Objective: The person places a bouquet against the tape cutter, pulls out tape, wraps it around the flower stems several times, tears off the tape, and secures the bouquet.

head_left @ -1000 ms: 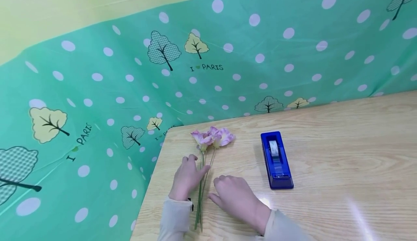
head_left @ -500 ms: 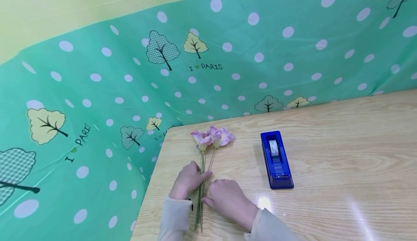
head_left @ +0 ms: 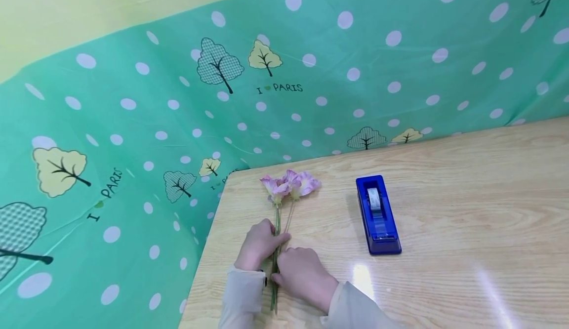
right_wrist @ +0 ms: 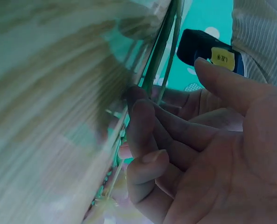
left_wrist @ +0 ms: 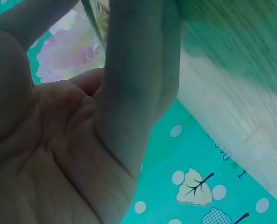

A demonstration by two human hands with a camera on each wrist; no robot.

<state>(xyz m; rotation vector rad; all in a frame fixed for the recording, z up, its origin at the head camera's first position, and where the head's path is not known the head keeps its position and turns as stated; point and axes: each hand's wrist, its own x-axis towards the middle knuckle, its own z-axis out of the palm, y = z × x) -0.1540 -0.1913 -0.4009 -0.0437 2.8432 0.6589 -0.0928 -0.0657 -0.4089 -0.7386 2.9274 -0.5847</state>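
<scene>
Pale purple, fabric-looking flowers [head_left: 277, 188] lie near the far left corner of the wood-grain table [head_left: 467, 195], their long green stems [head_left: 273, 297] running toward the near edge. The left hand [head_left: 259, 242] pinches the stems nearer the blooms [head_left: 307, 185]; the right hand [head_left: 305, 274] touches them lower, from the right, its grip unclear. Only the right wrist view shows its bent fingertips [right_wrist: 144, 112] against them.

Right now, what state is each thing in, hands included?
Flower heads: petals open, clustered together.
Stems: bunched at the hands, spreading toward the blooms.
Left hand: thumb and fingers around the stems.
Right hand: fingers curled beside the stems; grip unclear.
Tape dispenser: standing on the table, loaded.
Tape roll: seated in the dispenser, strip led forward.
Backdrop cloth: hanging, creased.
</scene>
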